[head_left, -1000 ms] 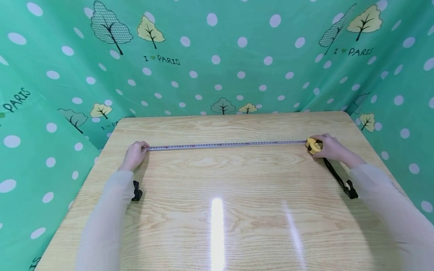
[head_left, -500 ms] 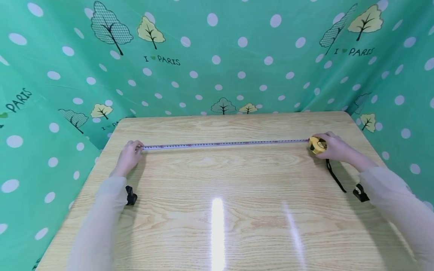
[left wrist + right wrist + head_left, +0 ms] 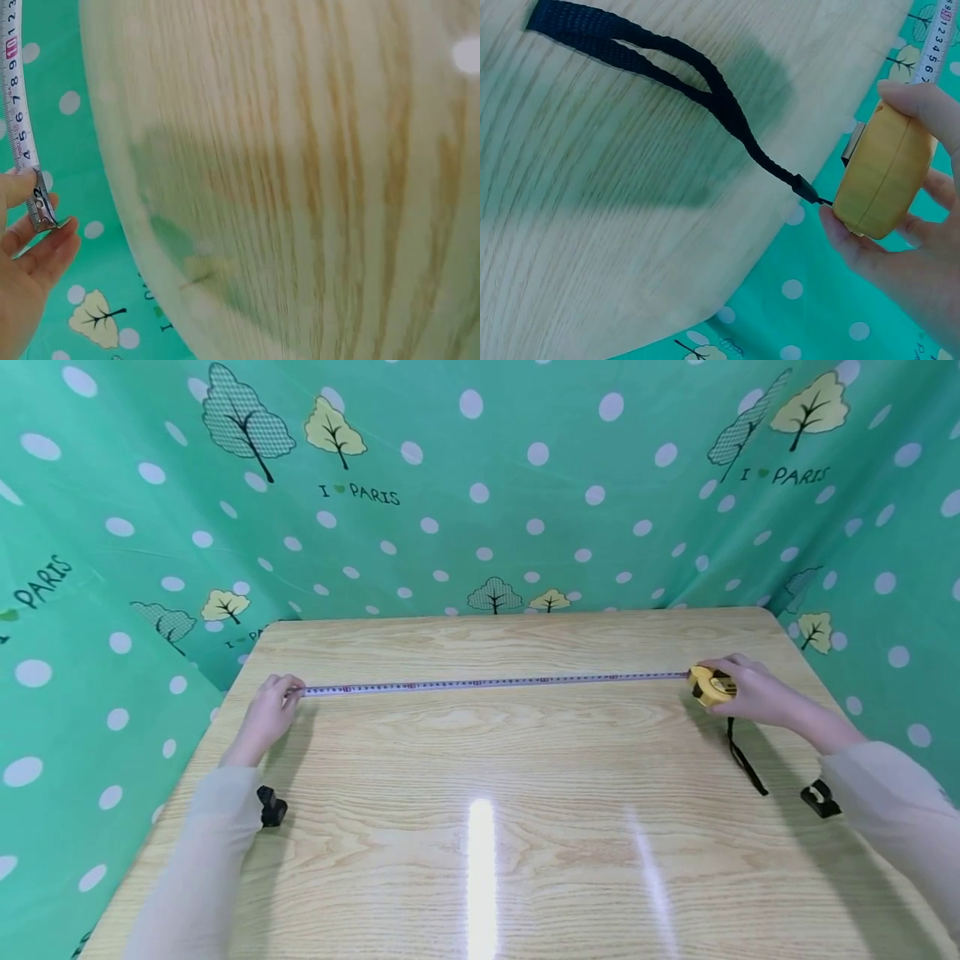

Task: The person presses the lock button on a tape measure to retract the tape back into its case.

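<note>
A yellow tape measure (image 3: 711, 686) is gripped in my right hand (image 3: 761, 693) at the right side of the table. Its white blade (image 3: 480, 682) stretches nearly level across to the left. There my left hand (image 3: 267, 714) pinches the blade's free end, thumb on the printed face; the metal end hook (image 3: 52, 224) pokes out past the thumb. In the right wrist view the fingers wrap the yellow case (image 3: 885, 172) from both sides. A black wrist strap (image 3: 727, 112) hangs from the case and trails toward the table.
The light wood table (image 3: 480, 752) has a bright strip of reflected light near its front. A green dotted curtain (image 3: 480, 527) with printed trees surrounds the back and sides. Black wrist mounts (image 3: 272, 807) sit under both sleeves.
Both hands have moved apart, the left one leftward and the right one rightward. More blade has come out of the case between them.
</note>
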A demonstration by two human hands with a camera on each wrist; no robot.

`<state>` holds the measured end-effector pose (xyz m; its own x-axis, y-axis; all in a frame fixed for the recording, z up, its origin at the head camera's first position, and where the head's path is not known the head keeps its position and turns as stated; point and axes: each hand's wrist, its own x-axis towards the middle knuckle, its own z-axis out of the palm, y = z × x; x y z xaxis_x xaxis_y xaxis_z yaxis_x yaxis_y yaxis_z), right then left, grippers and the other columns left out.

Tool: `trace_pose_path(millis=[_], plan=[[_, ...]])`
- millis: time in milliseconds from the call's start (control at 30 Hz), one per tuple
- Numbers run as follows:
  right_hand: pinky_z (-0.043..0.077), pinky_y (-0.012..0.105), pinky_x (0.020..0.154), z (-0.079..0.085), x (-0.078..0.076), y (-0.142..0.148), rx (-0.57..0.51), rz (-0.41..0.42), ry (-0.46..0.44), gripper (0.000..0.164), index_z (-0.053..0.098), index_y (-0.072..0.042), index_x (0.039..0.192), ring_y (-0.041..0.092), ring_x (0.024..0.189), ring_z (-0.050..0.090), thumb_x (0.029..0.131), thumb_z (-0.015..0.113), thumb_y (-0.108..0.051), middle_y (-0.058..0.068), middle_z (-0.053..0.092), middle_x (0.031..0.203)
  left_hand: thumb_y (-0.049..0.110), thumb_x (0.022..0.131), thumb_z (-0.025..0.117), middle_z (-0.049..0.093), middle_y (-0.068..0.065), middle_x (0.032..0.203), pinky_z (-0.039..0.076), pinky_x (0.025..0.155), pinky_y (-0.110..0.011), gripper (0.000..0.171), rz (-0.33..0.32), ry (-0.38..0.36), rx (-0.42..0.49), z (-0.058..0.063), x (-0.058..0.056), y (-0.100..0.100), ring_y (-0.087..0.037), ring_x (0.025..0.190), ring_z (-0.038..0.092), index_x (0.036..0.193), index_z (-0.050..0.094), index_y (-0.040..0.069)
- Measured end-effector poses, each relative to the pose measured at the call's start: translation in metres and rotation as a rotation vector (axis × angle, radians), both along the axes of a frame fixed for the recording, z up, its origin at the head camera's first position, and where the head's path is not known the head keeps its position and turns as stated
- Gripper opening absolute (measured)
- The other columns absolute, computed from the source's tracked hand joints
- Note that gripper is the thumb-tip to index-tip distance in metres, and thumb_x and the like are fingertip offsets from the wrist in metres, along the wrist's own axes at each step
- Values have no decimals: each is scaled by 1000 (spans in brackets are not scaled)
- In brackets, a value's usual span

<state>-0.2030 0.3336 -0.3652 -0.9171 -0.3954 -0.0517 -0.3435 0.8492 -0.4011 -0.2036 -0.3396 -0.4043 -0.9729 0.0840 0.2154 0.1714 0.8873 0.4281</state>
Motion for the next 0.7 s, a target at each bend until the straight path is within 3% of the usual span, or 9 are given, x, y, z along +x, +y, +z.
trace_pose_path(millis=[233,500,700], plan=[[43,45,62,5,8,2,-15,7,-2,67,37,8,127,48,96,39,72,71,-9,34,36,114,0,90,47,47,-23,92,40,71,-50,11,-24,33,5,3,7,-4,-36,85,46,97,53,-5],[43,49,63,10,19,2,-44,71,61,66,39,4,127,42,95,41,71,72,-7,31,40,111,1,90,46,47,-22,94,39,72,-51,11,-28,45,10,11,16,-5,-37,88,45,98,52,-5],[43,50,61,13,28,-1,-53,117,135,61,45,-2,122,45,96,42,67,72,2,30,42,109,-1,90,47,46,-20,90,39,64,-47,11,-23,68,12,13,19,-6,-34,82,45,97,53,-5]])
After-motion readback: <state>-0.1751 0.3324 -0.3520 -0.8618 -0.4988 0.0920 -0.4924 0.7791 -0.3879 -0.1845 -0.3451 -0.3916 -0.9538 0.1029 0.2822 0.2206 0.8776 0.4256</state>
